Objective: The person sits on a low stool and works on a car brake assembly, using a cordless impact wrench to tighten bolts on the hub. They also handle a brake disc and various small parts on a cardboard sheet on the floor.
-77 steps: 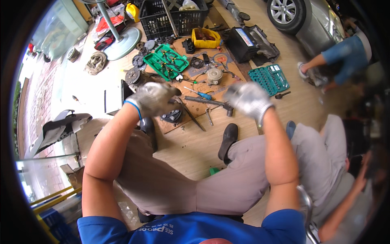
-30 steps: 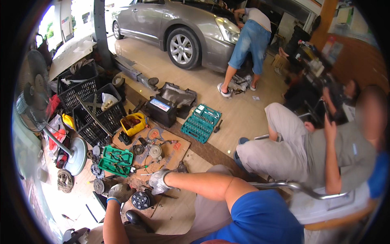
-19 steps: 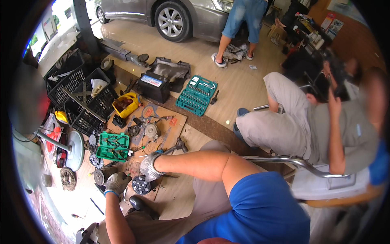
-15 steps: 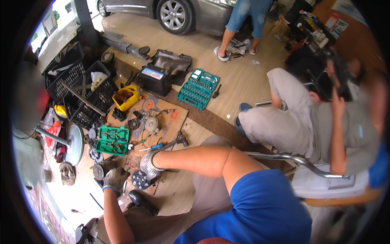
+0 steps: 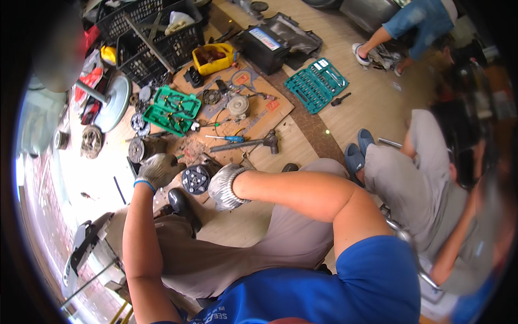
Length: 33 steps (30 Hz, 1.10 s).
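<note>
A round black-faced metal part [image 5: 195, 179], with spokes and bolts like a pulley or clutch hub, stands on the floor between my hands. On its left, my left hand [image 5: 158, 170], in a grey-white knit glove, has its fingers curled toward the part; whatever they hold is hidden. My right hand [image 5: 226, 186], gloved the same way, is just right of the part with its fingers turned down and mostly out of sight. Behind my left hand lies a ribbed metal cylinder [image 5: 144, 149]. A hammer [image 5: 270, 142] and a blue-handled screwdriver [image 5: 232, 139] lie on and beside the cardboard.
A flat cardboard sheet [image 5: 264, 116] carries a round motor-like part [image 5: 237, 106]. Around it are a green tool case [image 5: 172, 110], a yellow tub [image 5: 215, 65], a car battery [image 5: 261, 51], black crates [image 5: 156, 51] and a teal socket set [image 5: 317, 86]. A seated person [image 5: 402, 167] is at right.
The view has swung right and down, so the scene sits higher and nearer. My right hand has moved from above the round part to its lower right side. My left hand stays at its left.
</note>
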Available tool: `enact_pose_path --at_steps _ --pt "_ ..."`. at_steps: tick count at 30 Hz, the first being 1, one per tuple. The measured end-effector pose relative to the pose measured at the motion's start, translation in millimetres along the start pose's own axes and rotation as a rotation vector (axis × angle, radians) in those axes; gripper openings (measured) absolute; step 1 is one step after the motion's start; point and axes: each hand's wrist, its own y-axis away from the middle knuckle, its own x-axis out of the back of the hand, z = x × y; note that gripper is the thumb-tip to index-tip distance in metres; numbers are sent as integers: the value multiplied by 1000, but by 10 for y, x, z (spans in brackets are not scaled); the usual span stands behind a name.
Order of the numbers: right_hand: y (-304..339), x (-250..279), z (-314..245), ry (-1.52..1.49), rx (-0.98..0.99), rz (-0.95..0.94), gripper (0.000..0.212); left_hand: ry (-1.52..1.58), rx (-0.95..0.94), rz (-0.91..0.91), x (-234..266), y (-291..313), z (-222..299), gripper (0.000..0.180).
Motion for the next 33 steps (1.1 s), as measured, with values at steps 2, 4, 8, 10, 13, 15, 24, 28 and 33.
enact_pose_path --at_steps 2,4,8,10,13,15,24,28,33 --pt "-108 -167 31 -57 -27 3 41 14 118 -33 86 51 88 57" --pt "-105 -220 39 -40 -36 -1 41 6 167 -130 243 45 285 48" --pt "-152 -264 34 -25 -17 -23 42 36 199 -120 271 102 297 48" --pt "-163 -299 48 -34 -13 -22 42 30 133 -116 212 47 203 45" --pt "-138 -259 24 -27 -1 -32 42 53 112 -78 177 58 164 45" --pt "-131 -269 23 -14 6 -31 42 73 174 -70 195 25 165 56" --pt "-171 -346 -40 22 26 -37 39 40 178 -53 315 72 248 50" --pt "-159 -362 -99 23 49 -71 38 54 154 -12 390 123 253 52" --pt "-78 -318 -201 -13 55 -121 39 154 77 43 379 156 182 50"
